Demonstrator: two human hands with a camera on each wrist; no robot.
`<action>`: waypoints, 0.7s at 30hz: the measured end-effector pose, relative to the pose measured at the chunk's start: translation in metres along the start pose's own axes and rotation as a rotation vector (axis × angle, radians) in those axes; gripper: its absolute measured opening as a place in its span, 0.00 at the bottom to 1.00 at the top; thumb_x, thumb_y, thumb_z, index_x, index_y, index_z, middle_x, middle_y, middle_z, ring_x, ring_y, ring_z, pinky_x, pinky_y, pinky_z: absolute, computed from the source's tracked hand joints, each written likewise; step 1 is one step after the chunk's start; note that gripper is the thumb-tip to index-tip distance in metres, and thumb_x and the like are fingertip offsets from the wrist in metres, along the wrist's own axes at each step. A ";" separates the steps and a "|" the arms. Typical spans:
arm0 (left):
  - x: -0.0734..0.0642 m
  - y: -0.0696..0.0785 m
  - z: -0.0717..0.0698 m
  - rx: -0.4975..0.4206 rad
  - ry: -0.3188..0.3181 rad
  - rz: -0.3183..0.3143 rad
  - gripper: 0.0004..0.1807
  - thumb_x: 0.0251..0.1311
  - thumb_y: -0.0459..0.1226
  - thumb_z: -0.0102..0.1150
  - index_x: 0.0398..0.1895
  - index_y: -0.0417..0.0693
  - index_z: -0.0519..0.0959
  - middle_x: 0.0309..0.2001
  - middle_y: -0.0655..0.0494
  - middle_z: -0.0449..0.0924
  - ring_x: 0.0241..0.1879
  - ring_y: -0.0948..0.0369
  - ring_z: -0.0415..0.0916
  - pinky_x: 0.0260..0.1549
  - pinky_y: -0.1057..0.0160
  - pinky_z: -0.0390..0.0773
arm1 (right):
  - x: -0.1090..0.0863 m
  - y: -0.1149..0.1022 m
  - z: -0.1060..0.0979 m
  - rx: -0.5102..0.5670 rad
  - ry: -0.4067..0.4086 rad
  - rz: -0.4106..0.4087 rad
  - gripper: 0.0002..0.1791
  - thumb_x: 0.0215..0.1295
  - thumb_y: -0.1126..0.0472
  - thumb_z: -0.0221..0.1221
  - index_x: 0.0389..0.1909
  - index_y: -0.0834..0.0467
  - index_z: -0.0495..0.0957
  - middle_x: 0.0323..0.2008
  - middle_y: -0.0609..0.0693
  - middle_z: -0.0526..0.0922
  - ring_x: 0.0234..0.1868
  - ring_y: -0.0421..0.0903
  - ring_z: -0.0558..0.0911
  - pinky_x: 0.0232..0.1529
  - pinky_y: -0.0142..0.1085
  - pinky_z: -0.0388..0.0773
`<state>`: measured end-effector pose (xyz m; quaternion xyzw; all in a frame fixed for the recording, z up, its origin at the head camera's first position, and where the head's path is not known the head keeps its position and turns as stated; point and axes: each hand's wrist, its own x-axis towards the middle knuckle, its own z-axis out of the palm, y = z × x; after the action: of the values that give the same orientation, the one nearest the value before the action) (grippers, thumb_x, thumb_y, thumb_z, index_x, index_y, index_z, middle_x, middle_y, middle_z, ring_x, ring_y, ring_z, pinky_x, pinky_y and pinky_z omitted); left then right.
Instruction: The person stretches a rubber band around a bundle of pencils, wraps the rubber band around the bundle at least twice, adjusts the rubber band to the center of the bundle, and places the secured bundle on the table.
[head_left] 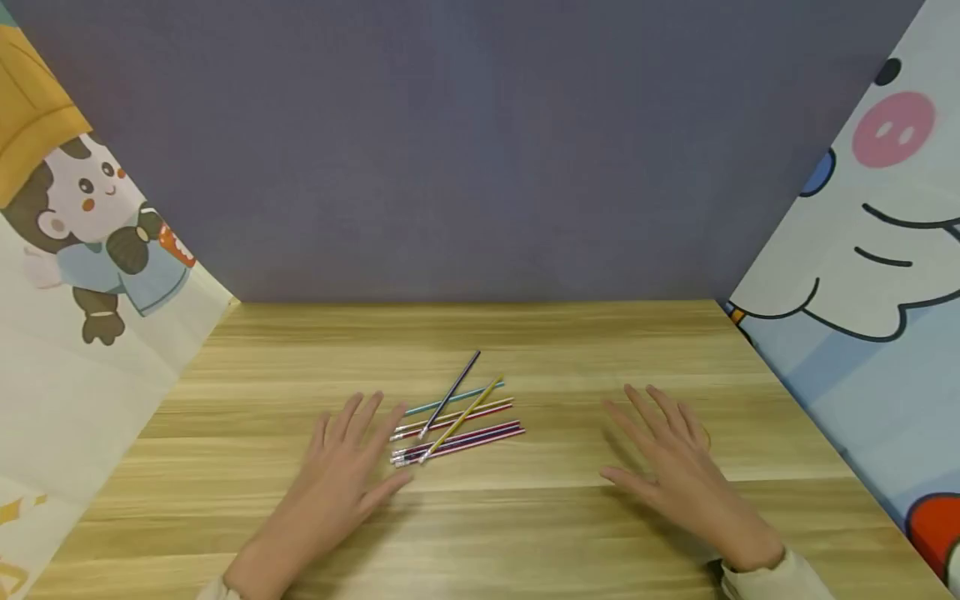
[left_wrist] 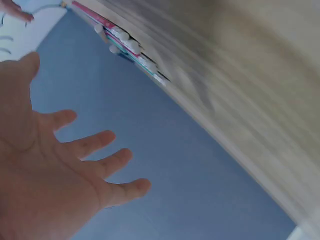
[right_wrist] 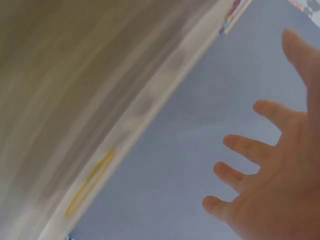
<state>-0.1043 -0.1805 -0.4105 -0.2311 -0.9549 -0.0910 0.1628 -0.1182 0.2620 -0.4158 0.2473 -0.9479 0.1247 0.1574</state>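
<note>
Left hand [head_left: 341, 479] nearest, 7 o'clock in head view; grip wide, fingers spread. Right hand [head_left: 671, 471] at 4 o'clock, grip wide too. Pencils [head_left: 465, 440] in loose pile on desk [head_left: 555, 525], 2 o'clock from left hand, near it; yellow pencil [head_left: 480, 399] and dark pencil [head_left: 461, 377] lie across, slanting toward 1 o'clock.

A plain slate-grey wall [head_left: 480, 150] closes off the far side, meeting the straight far edge of a pale wooden table [head_left: 585, 350] with yellowish-brown grain running left to right. The left wall [head_left: 150, 392] is off-white, printed with a cartoon figure [head_left: 82, 208] in a yellow hat and blue clothes. The right wall [head_left: 825, 383] carries a large white cartoon shape with a pink snout [head_left: 894, 130] over pale blue. Soft light falls across the tabletop.
</note>
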 end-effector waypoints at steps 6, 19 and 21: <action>0.018 0.008 0.003 0.045 0.010 0.153 0.30 0.66 0.54 0.60 0.67 0.50 0.72 0.68 0.40 0.67 0.68 0.41 0.63 0.65 0.32 0.61 | 0.017 -0.013 0.008 0.002 -0.032 -0.086 0.41 0.63 0.44 0.65 0.75 0.46 0.61 0.73 0.59 0.61 0.74 0.64 0.55 0.67 0.69 0.53; 0.068 0.019 0.023 -0.019 -0.008 0.265 0.08 0.67 0.43 0.62 0.40 0.49 0.85 0.46 0.47 0.83 0.50 0.49 0.79 0.52 0.45 0.79 | 0.090 -0.054 0.031 0.055 -0.103 -0.320 0.27 0.68 0.51 0.63 0.65 0.54 0.74 0.66 0.59 0.71 0.69 0.61 0.66 0.69 0.59 0.63; 0.073 0.019 0.027 -0.026 -0.026 0.259 0.09 0.67 0.43 0.62 0.41 0.49 0.84 0.45 0.48 0.83 0.48 0.50 0.79 0.49 0.48 0.80 | 0.105 -0.060 0.038 0.074 -0.114 -0.357 0.23 0.67 0.56 0.64 0.61 0.55 0.76 0.61 0.56 0.76 0.65 0.57 0.71 0.67 0.54 0.69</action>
<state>-0.1641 -0.1274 -0.4084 -0.3556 -0.9179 -0.0784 0.1576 -0.1834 0.1542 -0.4030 0.4238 -0.8911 0.1152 0.1138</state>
